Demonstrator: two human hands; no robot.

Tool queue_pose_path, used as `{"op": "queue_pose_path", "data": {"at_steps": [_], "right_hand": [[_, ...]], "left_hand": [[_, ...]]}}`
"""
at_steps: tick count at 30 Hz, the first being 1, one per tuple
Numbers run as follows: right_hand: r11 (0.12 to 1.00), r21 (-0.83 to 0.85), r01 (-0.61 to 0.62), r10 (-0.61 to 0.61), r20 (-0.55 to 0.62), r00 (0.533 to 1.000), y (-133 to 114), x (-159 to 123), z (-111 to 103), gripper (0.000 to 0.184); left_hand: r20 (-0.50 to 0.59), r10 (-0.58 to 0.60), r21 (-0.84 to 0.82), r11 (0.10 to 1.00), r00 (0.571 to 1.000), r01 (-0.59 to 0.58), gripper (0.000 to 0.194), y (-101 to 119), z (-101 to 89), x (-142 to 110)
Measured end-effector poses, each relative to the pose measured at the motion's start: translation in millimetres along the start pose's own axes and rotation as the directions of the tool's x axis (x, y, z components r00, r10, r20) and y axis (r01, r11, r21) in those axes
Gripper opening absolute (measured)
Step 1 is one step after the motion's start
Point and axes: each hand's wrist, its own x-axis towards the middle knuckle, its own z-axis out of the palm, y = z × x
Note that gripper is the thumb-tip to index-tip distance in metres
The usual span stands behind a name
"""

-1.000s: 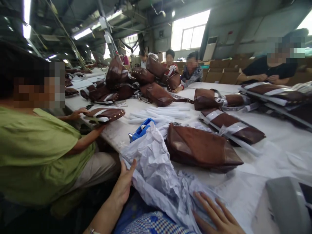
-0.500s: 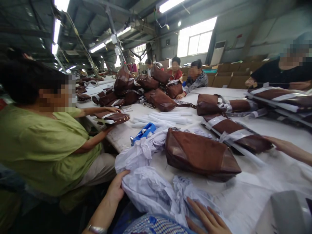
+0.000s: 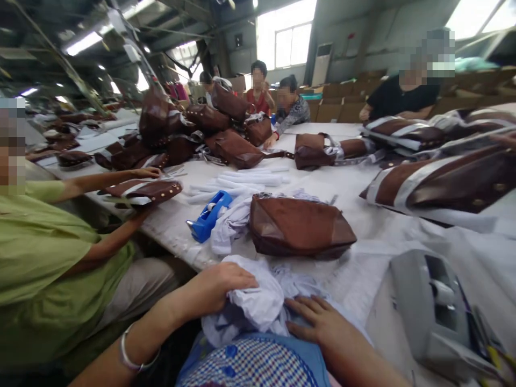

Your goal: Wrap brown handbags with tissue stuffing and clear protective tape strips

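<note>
Crumpled white tissue paper (image 3: 260,301) is bunched at the table's near edge, in front of my checked apron. My left hand (image 3: 220,285), a silver bangle on its wrist, has its fingers closed over the left side of the bundle. On the right side, my right hand (image 3: 318,318) lies against the paper with its fingers stretched out. Just beyond both hands a brown bag (image 3: 300,226) rests on its side. Some more paper (image 3: 231,223) is bunched to the left of that bag.
Left of the bag sits a blue tape dispenser (image 3: 208,216); a grey one (image 3: 429,306) stands at right. White rolled strips (image 3: 242,180) lie behind. Brown bags (image 3: 234,148) are piled farther back. A co-worker in green (image 3: 44,258) handles a bag (image 3: 141,191) at left.
My left hand has moved inward toward my right hand, gathering the spread paper into a tighter bundle. The view has turned right, and the wrapped bag at right has been lifted and shifted.
</note>
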Motion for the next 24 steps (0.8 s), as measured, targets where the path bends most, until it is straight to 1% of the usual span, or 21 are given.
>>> {"op": "queue_pose_path", "data": {"at_steps": [1,2,4,6,8,10,11,12,14,16,18,20,22,24], "right_hand": [[0.999,0.03,-0.01,0.01,-0.01,1.0,-3.7,0.2,-5.6,0.045],[0.998,0.062,-0.014,0.015,-0.023,1.0,-6.0,-0.1,-9.7,0.046],[0.993,0.113,-0.019,0.023,-0.039,0.999,-7.8,-2.3,-14.6,0.048],[0.99,0.127,-0.057,0.063,-0.042,0.997,-8.4,-5.7,-17.1,0.053],[0.98,0.096,-0.173,0.181,-0.077,0.981,-10.9,-9.3,-18.2,0.059],[0.947,0.051,-0.316,0.32,-0.146,0.936,-17.7,-12.3,-18.4,0.071],[0.931,0.039,-0.362,0.363,-0.172,0.916,-22.7,-13.4,-18.4,0.078],[0.925,0.041,-0.377,0.378,-0.177,0.909,-28.5,-14.2,-18.4,0.086],[0.943,0.092,-0.321,0.33,-0.114,0.937,-40.6,-14.4,-19.9,0.093],[0.951,0.187,-0.245,0.253,-0.02,0.967,-50.4,-13.4,-23.8,0.092],[0.939,0.276,-0.205,0.201,0.04,0.979,-56.4,-11.9,-28.9,0.095],[0.924,0.331,-0.194,0.186,0.056,0.981,-59.4,-10.5,-31.9,0.104],[0.922,0.327,-0.209,0.207,0.041,0.978,-61.4,-8.8,-29.3,0.108],[0.931,0.269,-0.247,0.254,0.009,0.967,-63.6,-6.1,-20.6,0.105]], "left_hand": [[0.09,0.042,-0.002,0.999,0.995,-0.042,0.07,2.9,-0.7,11.6],[0.151,0.065,-0.015,0.998,0.986,-0.063,0.071,4.9,-0.1,21.9],[0.216,0.069,-0.042,0.997,0.974,-0.061,0.072,5.3,4.6,37.9],[0.268,0.035,-0.018,0.999,0.963,-0.032,0.072,0.9,13.3,47.9],[0.333,0.001,0.065,0.998,0.943,-0.023,0.066,-5.8,24.1,52.7],[0.369,-0.017,0.139,0.99,0.929,-0.037,0.064,-11.2,33.5,53.8],[0.377,-0.013,0.155,0.987,0.926,-0.049,0.064,-12.8,36.3,53.5],[0.383,0.0,0.155,0.986,0.924,-0.064,0.065,-13.5,37.4,52.7],[0.391,0.028,0.128,0.988,0.92,-0.085,0.068,-13.1,34.0,50.2],[0.405,0.066,0.081,0.991,0.912,-0.107,0.074,-12.1,24.8,46.3],[0.444,0.115,0.031,0.989,0.889,-0.143,0.083,-12.4,14.5,41.3],[0.5,0.149,0.003,0.985,0.853,-0.174,0.092,-13.8,8.8,35.5],[0.538,0.14,0.037,0.981,0.831,-0.189,0.1,-14.6,12.3,29.9],[0.54,0.084,0.14,0.972,0.837,-0.188,0.107,-13.7,25.6,25.3]]}}
